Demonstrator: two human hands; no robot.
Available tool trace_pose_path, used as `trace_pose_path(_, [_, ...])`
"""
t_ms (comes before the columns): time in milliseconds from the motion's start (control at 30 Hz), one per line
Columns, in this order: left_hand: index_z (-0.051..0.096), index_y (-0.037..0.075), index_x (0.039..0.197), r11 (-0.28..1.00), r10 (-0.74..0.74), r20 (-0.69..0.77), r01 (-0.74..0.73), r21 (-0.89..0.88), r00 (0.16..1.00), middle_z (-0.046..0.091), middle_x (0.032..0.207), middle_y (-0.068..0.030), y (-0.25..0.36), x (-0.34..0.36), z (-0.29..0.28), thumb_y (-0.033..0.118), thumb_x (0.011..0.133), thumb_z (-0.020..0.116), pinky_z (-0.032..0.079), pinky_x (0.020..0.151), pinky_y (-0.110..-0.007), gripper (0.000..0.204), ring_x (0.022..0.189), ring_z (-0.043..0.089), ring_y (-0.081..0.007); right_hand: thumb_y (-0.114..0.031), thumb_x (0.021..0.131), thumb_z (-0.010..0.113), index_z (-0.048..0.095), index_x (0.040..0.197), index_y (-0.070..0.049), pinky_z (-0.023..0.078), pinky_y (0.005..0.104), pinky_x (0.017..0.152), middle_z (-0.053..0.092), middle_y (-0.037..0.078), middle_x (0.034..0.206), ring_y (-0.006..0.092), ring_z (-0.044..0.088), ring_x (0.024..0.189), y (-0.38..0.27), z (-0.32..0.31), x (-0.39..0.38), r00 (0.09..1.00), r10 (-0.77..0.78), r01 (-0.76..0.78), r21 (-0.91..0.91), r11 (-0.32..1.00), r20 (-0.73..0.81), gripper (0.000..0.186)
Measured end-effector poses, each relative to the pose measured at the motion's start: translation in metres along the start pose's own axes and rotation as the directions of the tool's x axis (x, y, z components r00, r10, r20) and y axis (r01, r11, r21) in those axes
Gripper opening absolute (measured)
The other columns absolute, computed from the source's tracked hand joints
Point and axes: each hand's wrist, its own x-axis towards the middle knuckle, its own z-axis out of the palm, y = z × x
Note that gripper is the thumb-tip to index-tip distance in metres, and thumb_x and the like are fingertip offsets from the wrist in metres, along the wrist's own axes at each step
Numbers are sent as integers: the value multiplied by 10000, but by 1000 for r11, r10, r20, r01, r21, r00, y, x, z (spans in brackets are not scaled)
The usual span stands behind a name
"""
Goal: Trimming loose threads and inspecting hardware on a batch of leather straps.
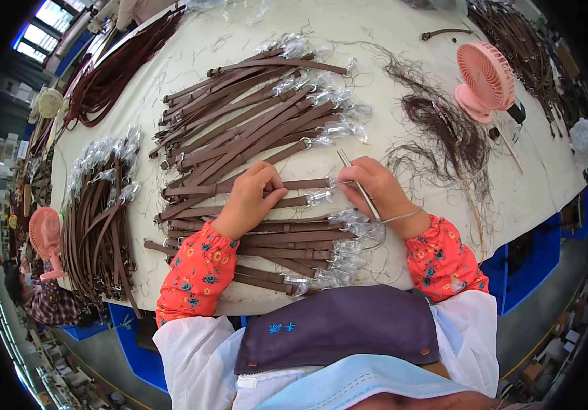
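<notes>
My left hand (251, 198) is closed, thumb and fingertips pinched on a narrow brown strap (307, 184) that runs right toward my other hand. My right hand (377, 189) grips a slim silver metal tool (365, 198), perhaps tweezers or thread snips; its fingertips are at the strap's right end, beside the plastic-wrapped metal hardware. A thin cord loops near the right wrist. Just below lies another brown strap with a clear-wrapped end (318, 198). Rows of similar straps (239, 119) lie above my hands, and more straps (280, 239) lie below.
Loose dark threads (437, 130) lie tangled to the right. A pink fan (486, 75) stands beyond them; another pink fan (45, 236) is at the left edge. A strap bundle (99, 232) lies at left, dark red strips (119, 75) farther back. Blue bins (529, 266) sit below the table edge.
</notes>
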Motion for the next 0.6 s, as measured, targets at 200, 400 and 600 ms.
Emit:
trace_pose_path(200, [580, 20, 1026, 976, 213, -12, -213, -46, 977, 567, 988, -82, 31, 20, 20, 4, 809, 716, 490, 645, -323, 257, 727, 581, -202, -5, 769, 675, 609, 956, -90, 465, 387, 787, 611, 87, 871, 289, 597, 835, 4, 5, 4, 995, -95, 95, -87, 992, 2, 216])
trace_pose_path(400, [603, 24, 989, 982, 107, 64, -96, -161, 992, 557, 838, -53, 14, 31, 37, -6, 763, 748, 444, 603, -278, 269, 663, 516, -143, 25, 727, 656, 602, 900, -88, 456, 388, 796, 620, 76, 825, 277, 594, 819, 0, -6, 9, 999, -20, 16, -68, 998, -49, 214])
trace_pose_path(600, [621, 45, 1026, 983, 74, 73, -60, -174, 995, 547, 881, -41, 17, 29, 35, 46, 743, 781, 450, 622, -274, 325, 691, 509, -138, -15, 742, 681, 607, 898, -76, 457, 394, 802, 630, 87, 849, 297, 594, 800, 1, -34, 3, 994, 68, -55, -144, 988, 88, 183])
